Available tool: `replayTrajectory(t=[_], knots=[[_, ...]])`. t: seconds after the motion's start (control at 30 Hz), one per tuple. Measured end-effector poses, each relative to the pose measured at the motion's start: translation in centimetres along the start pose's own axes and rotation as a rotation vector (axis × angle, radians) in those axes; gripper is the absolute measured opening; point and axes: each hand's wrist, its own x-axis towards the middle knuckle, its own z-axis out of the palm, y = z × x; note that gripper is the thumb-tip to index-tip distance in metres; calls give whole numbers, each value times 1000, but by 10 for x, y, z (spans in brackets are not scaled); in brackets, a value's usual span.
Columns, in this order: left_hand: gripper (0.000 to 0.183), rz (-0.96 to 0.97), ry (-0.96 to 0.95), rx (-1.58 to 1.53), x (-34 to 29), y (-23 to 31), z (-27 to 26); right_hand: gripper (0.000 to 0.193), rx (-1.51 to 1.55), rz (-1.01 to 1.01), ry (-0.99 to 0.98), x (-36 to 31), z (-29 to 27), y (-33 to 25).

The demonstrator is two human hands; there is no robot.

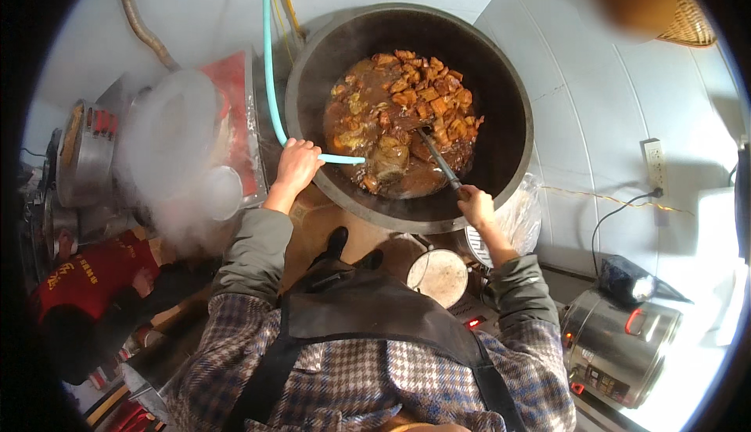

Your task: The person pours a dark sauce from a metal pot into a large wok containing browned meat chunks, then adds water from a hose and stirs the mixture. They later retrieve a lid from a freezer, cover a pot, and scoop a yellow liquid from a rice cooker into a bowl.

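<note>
Left arm reaches forward, forearm angled in, left hand point(300, 164) at the pot's near-left rim. Fingers wrapped round 1 light-blue hose point(270, 56); its end sticks out past the fist, over the stew point(356, 111). Can't tell if anything's flowing, or if the hand touches the rim. Right forearm slants up and inward; right hand point(476, 207) is closed on 1 long-handled metal tool point(444, 164) above the near-right rim. Handle slopes down and away, far end in the stew, head mostly hidden.

Counts: 1 big dark pot point(501, 88), straight ahead, stew in the bottom. Brown chunks point(438, 103): too heaped to count, thickest far side and right. 1 steel vessel point(626, 346) at lower right, 1 wall socket point(655, 162) above it. 1 co-worker in red point(98, 271), lower left, behind steam.
</note>
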Motion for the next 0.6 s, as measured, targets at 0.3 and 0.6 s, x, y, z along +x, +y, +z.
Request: replayTrajectory(t=[0.3,0.6], knots=[[17,-75,-44,68,0,4,0,48,-34,-12,-66,-25,-17,-18],[17,-37,-42,115,-8,5,7,49,600,301,-92,-140,-185,21]])
